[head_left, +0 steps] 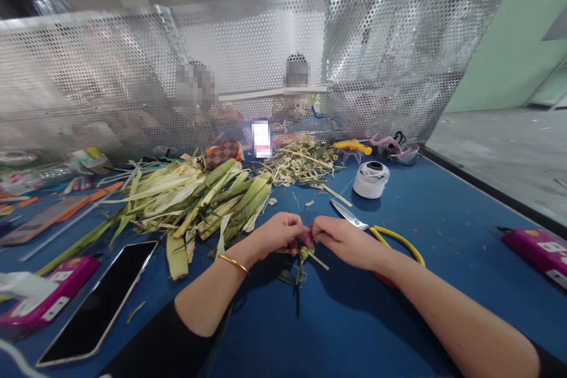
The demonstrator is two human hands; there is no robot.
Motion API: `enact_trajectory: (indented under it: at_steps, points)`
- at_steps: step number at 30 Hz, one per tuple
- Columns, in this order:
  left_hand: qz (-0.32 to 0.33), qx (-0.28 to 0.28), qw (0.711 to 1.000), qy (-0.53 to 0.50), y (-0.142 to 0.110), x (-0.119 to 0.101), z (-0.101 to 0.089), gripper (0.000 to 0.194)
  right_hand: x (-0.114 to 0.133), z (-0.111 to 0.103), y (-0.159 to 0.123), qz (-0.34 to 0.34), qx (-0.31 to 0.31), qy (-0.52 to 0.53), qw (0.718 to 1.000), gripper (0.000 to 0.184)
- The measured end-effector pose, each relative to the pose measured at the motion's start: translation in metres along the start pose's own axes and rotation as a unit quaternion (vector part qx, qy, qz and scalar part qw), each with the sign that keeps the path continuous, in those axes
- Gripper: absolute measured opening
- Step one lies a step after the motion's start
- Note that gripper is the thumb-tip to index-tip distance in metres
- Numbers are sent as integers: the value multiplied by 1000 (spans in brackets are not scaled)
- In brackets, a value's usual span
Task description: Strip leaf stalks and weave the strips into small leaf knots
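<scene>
My left hand [278, 233], with a gold bangle at the wrist, and my right hand [340, 238] meet above the middle of the blue table. Both have their fingers closed in a pinch on a small knotted piece of corn husk [303, 255]. Its green and pale strips stick out below the fingertips; the part between the fingers is hidden. Beside my right hand lies a pair of scissors [353, 216] with yellow handles, blades pointing away and partly open; my right forearm covers some of the handle. A pile of corn husks [181, 189] lies beyond my left hand.
A spool of white thread [371, 183] stands at the right. Husk scraps [305, 162] and a yellow tool [353, 146] lie near the perforated metal screen [376, 71]. A black-screened phone [100, 304] and purple packs [538, 251] lie nearer the sides. Blurred people sit behind the screen.
</scene>
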State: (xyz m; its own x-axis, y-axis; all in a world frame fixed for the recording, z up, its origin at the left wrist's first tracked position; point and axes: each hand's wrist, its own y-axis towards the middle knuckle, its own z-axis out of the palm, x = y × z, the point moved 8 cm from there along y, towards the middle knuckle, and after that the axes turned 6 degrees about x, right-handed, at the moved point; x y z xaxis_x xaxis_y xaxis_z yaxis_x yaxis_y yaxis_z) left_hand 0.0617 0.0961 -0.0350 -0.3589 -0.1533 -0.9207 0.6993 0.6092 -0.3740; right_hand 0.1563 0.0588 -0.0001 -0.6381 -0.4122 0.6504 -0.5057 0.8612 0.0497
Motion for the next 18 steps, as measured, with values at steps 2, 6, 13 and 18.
enact_trajectory:
  at_steps: [2,6,13,18]
  points:
    - [4,3,1000,-5,0,1,1,29,-1,0,0,-9,-8,6,1000,17]
    - [17,2,1000,0,0,2,0,26,-5,-5,2,-17,-39,6,999,15]
    - [-15,-22,999,-37,1,9,-2,19,-32,2,3,118,-30,181,976,11]
    - [22,-9,1000,-5,1,1,5,13,-29,10,4,121,-46,322,938,11]
